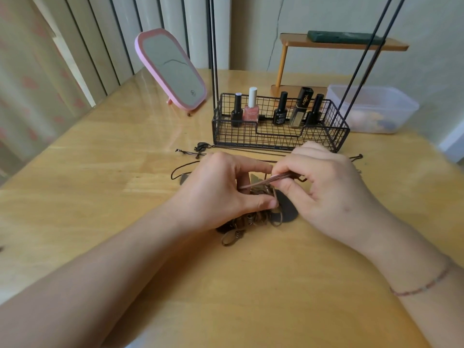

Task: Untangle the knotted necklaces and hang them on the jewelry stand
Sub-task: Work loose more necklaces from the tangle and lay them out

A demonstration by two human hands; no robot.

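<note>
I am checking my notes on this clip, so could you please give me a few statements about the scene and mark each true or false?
1. Both hands work at the tangle of necklaces on the wooden table. True.
2. The right hand pinches a thin brown cord. True.
3. The left hand rests flat and idle on the table. False: its fingers grip the tangle.
4. The wire basket holds small bottles. True.
5. The pink mirror lies face down. False: it stands propped, tilted back.
</note>
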